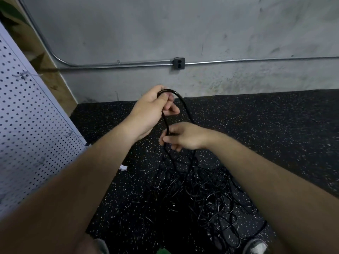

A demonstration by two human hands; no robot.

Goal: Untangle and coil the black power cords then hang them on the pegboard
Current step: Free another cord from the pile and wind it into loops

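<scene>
The left hand [152, 109] is closed round the top of a loop of one black cord [184, 104], held up in front of the wall. The right hand [183, 137], lower and just beside it, pinches the same cord between thumb and fingers where it goes down. The rest drops into the pile [201, 197] of tangled cords on the floor [275, 134], approx. between the person's feet. The step in hand seems to be pulling one cord free and starting its coil. To do it well, I think: keep the left hand as a fixed anchor, let the right hand slide down the cord w/o squeezing hard, and make loops of equal size. Stop when the pile lifts, i.e. a knot is caught. Then open the knot by hand, not by force, because a hard pull will tighten it. Counts: 2 hands, both holding; 1 cord lifted; 1 pile, no. of cords in it cannot be told; 1 pegboard [27, 116] at left, w/ 2 small wire hooks visible, no cord on them.
</scene>
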